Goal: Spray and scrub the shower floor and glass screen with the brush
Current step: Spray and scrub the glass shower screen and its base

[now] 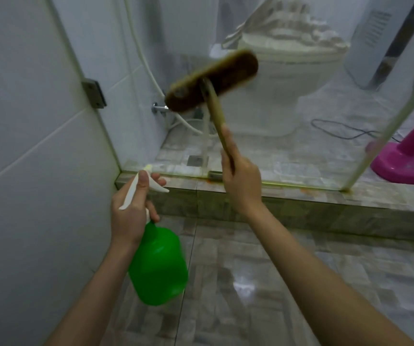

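We count two hands, one brush and one spray bottle, in front of one glass screen that stands on a tiled kerb. The left hand reaches forward from the lower left, low and near the white wall. Its fingers are curled round the white trigger head of the green spray bottle with the thumb lying along the top. The bottle hangs tilted below that hand, above the wet shower floor, with its nozzle turned toward the bottom corner of the glass. The right hand comes in from the lower right on an outstretched arm. It grips the lower end of the handle, with the forefinger laid straight up along it. The brush is raised at a slant before the glass, its brown bristle head blurred and lying across the handle. We cannot tell whether the bristles touch the pane. Through the glass we see one toilet, one floor drain, one white hose and one black cord. One metal bracket fixes the glass to the wall at left, and one pink stand sits on the floor beyond the pane's right edge.
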`<move>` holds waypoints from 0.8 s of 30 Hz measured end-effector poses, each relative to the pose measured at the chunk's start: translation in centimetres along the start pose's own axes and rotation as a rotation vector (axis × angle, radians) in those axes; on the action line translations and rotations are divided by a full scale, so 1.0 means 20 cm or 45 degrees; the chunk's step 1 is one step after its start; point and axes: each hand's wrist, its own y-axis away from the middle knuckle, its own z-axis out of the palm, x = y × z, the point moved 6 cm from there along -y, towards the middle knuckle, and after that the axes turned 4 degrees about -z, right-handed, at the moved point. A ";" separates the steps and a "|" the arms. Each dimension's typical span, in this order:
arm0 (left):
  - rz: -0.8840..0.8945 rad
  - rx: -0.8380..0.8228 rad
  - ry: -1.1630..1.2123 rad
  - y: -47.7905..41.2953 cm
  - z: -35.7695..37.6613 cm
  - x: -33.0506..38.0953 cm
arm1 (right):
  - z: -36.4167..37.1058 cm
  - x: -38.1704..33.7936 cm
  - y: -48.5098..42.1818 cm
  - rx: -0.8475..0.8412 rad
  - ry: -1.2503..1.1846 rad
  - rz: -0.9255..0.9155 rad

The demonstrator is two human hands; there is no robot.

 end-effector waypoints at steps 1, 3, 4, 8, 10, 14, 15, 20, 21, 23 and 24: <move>0.004 0.001 0.006 0.00 -0.01 0.01 | -0.01 -0.05 -0.09 0.046 -0.018 -0.036; 0.032 0.000 0.016 -0.01 -0.03 0.03 | 0.00 -0.03 -0.10 0.073 0.019 -0.060; 0.045 0.005 0.022 -0.01 -0.04 0.04 | 0.01 0.03 0.00 0.035 0.049 -0.033; 0.046 0.039 0.017 -0.02 -0.10 0.04 | 0.02 0.25 0.50 -0.267 0.119 0.179; 0.043 0.056 -0.017 -0.01 -0.13 0.03 | 0.05 0.19 0.44 -0.255 0.077 0.160; -0.003 0.093 -0.033 -0.01 -0.17 -0.01 | 0.22 -0.19 -0.03 -0.228 0.098 -0.096; -0.006 0.104 -0.034 -0.02 -0.18 -0.02 | 0.24 -0.23 -0.09 -0.243 0.111 -0.141; -0.003 0.125 -0.003 -0.01 -0.21 -0.01 | 0.06 0.11 0.31 -0.298 0.272 0.004; 0.000 0.124 0.004 -0.01 -0.22 0.00 | 0.01 0.18 0.43 -0.336 0.277 0.093; 0.000 0.115 0.017 0.00 -0.23 -0.01 | 0.02 0.22 0.51 -0.406 0.284 0.154; -0.004 0.113 0.020 0.00 -0.23 -0.01 | 0.07 0.16 0.44 -0.409 0.276 0.112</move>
